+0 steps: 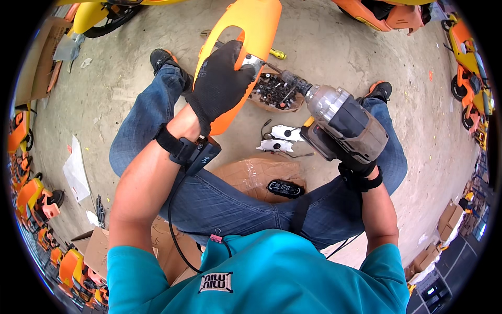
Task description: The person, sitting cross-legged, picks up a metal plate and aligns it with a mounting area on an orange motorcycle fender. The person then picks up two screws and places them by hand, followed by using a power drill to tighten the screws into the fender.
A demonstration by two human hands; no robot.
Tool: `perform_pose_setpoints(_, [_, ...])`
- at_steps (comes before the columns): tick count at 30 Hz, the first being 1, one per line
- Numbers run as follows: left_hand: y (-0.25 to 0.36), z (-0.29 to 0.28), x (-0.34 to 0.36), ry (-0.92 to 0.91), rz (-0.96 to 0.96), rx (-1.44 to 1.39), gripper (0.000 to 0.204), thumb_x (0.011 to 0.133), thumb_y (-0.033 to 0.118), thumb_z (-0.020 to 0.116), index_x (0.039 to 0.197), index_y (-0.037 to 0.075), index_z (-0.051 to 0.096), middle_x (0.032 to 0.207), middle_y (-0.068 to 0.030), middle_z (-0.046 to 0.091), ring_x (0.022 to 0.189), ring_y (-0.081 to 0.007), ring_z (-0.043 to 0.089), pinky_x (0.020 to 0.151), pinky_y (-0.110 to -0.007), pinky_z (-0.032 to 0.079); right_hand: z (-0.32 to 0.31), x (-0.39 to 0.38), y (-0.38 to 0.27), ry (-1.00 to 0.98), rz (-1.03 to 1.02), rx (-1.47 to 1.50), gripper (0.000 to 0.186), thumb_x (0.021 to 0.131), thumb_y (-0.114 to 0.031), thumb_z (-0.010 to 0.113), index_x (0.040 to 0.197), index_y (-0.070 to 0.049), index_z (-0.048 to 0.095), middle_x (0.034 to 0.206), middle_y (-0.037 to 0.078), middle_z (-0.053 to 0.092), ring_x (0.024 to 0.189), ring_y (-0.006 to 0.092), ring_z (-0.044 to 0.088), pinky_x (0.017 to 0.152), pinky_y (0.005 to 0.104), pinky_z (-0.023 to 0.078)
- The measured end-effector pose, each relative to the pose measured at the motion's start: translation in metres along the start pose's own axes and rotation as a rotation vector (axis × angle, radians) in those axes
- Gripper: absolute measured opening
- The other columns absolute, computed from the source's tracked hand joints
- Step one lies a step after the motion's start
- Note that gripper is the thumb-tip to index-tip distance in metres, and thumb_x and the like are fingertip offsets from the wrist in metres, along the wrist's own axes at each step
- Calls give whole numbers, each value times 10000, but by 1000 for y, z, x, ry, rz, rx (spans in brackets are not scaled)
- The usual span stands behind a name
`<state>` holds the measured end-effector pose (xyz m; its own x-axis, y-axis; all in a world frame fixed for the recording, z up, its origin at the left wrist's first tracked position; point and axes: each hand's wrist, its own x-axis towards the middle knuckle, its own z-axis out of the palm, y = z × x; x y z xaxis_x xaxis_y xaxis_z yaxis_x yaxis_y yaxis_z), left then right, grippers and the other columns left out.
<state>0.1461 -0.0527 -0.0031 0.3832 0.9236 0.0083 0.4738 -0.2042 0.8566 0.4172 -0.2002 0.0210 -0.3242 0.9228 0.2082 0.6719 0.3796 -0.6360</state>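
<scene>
My left hand (222,83), in a black glove, is closed on an orange plastic body panel (256,23) with a large oval opening. Its fingers are beside a small silver metal bracket (254,62) on the panel. My right hand (359,166), also gloved, wraps round the handle of a grey and black cordless power driver (348,120). The driver points up and left, its long bit (273,68) reaching the bracket. Whether the bit sits on a screw there is too small to tell. Behind the bit lies an open bag or box of loose dark screws and small hardware (276,90).
Between my legs lie white wrapped parts with black cables (282,138) and a cardboard sheet (238,172) bearing a black oval display (286,188). A yellow tool handle (278,53) shows beyond the panel. Orange and yellow ride-on vehicles (465,63) line the sides.
</scene>
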Motion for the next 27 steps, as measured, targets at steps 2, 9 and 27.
perform_pose_setpoints(2, [-1,0,0,-3,15,29,243,832,139,653,987,-26,566,798,-184,625,731,-313,619,665,-408,488,-1,0,1,-32,-7,-9,356,853,-162,731,1205,-170,675,1142,72,664,1051,299,621,904,414,496])
perform_pose_setpoints(9, [3,1,-3,34,23,14,240,848,138,648,997,-26,555,793,-189,617,736,-333,614,662,-419,479,4,-8,2,-42,118,213,357,885,-139,702,1239,-153,659,1200,77,658,1096,286,613,950,404,480])
perform_pose_setpoints(27, [21,21,-23,197,126,250,433,841,-3,609,1257,-27,487,900,-274,641,828,-445,640,705,-491,503,11,-24,-12,151,675,906,342,902,-51,704,1232,-58,617,1070,58,684,934,141,664,812,292,558])
